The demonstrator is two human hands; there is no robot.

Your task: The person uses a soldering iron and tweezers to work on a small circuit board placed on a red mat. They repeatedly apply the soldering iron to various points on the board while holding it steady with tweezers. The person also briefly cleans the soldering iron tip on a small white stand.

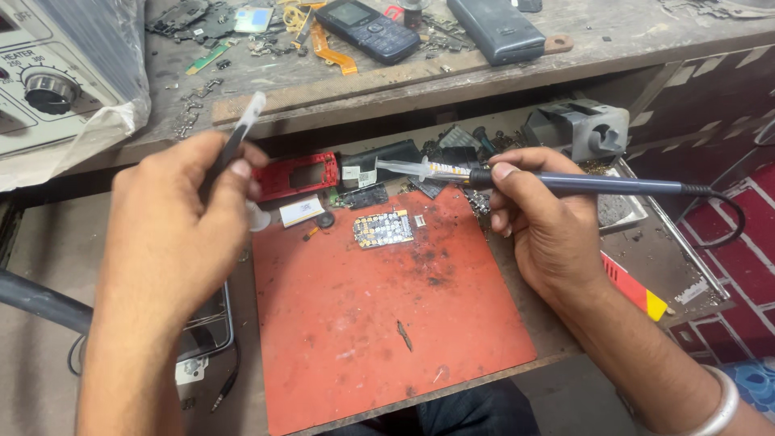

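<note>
Left hand pinches a slim black tool with a translucent tip, fingers closed round the shaft, raised over the left edge of the mat. Right hand clamps on a grey soldering iron; its black cord trails right. A clear plastic syringe lies along the same line, apparently held too. Small circuit board, dotted with pads, lies flat on the scorched red rubber mat, far-centre. Red plastic phone frame sits just beyond the mat's far-left corner. Dark keypad phone lies on the worn wooden shelf, far.
</note>
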